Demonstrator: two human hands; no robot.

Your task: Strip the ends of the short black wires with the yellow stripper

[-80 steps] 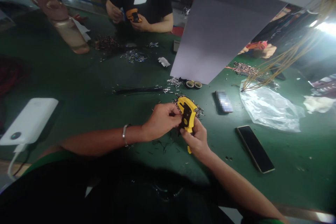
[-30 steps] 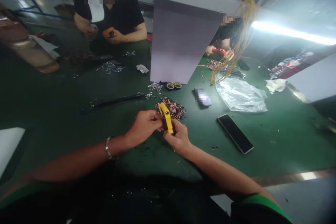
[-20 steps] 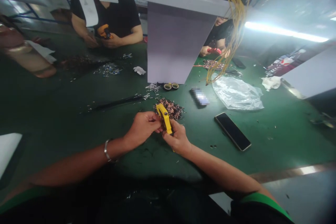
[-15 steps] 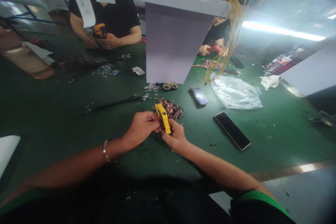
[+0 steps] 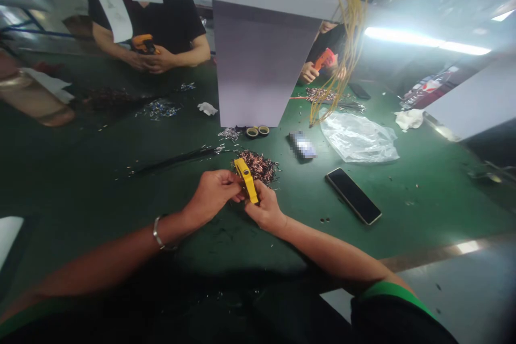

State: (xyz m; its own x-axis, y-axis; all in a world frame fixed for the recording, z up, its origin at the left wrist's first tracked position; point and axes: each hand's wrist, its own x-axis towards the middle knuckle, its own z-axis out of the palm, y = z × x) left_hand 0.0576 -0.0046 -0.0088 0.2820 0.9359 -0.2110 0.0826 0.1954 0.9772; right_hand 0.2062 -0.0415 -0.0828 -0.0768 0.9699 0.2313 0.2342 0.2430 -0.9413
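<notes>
My right hand (image 5: 266,207) wraps around a yellow hand tool (image 5: 246,178) that looks like crimping pliers, tilted with its head away from me. Close on its left side, my left hand (image 5: 217,193) is closed in a pinch, fingertips at the tool's head. What those fingertips hold is too small and hidden to make out. Just beyond the tool lies a heap of short dark wires with copper-coloured ends (image 5: 262,165). Farther left, a bundle of long black wires (image 5: 177,161) with light tips stretches across the green table (image 5: 161,193).
Small silvery pieces (image 5: 229,134) and two tape rolls (image 5: 258,131) lie by a grey-white panel (image 5: 258,64). To the right are a phone (image 5: 353,195), a blurred-out pack (image 5: 303,145) and a plastic bag (image 5: 358,137). Yellow wires (image 5: 350,37) hang above. Two co-workers hold orange tools (image 5: 145,44) opposite.
My hands and the yellow tool keep nearly the same pose. The whole view has shifted slightly. Across the table, the right-hand co-worker's tool is raised and turned more upright.
</notes>
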